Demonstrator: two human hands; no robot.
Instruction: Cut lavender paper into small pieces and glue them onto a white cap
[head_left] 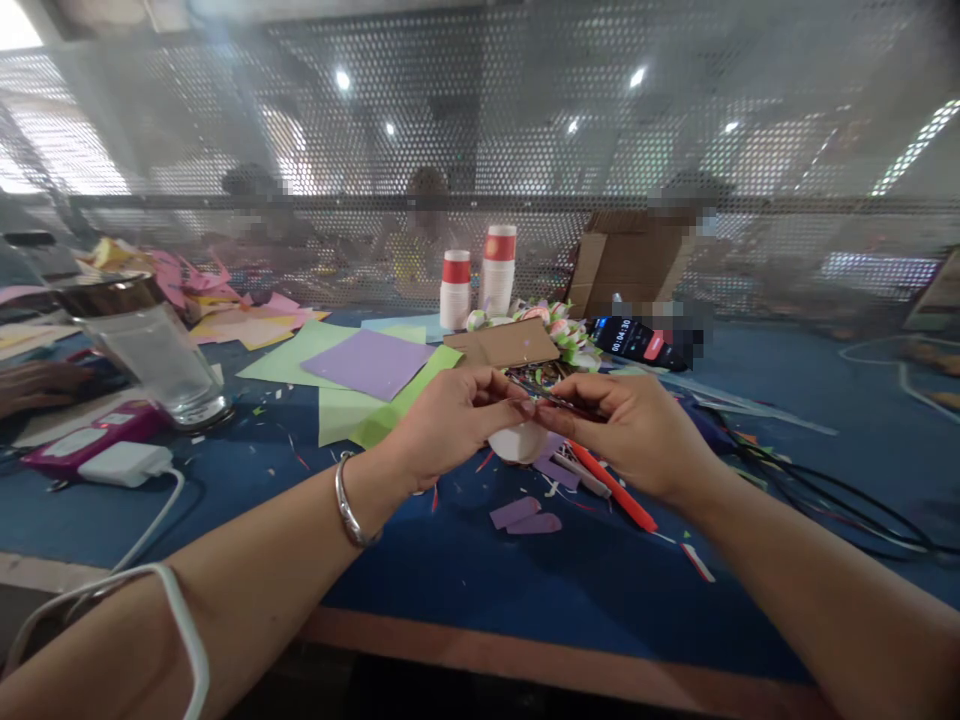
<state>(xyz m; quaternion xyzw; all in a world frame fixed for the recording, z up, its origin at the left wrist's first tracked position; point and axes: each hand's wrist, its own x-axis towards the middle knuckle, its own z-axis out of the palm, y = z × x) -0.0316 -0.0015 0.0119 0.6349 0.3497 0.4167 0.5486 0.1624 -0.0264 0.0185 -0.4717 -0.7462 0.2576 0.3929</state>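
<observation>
My left hand [469, 415] and my right hand [619, 420] meet fingertip to fingertip over a small white round object [517, 442], perhaps a paper cup. Both hands are closed in pinches; whatever is between the fingertips is too small to name. Dark thin strands show just behind the fingers. Two purple paper pieces [525, 515] with rounded ends lie on the blue table in front. An orange-red pen-like tool [615, 487] rests below my right hand. Behind the hands are a brown cardboard piece [510, 343] and paper flowers [566, 325].
Two cup stacks [455, 290] stand at the back before a perforated screen [480, 120]. Left are green and purple sheets [367, 360], a glass jar [161, 360], a power strip [97, 437] and another person's hand. A phone [637, 340] and black cables [817, 490] lie right.
</observation>
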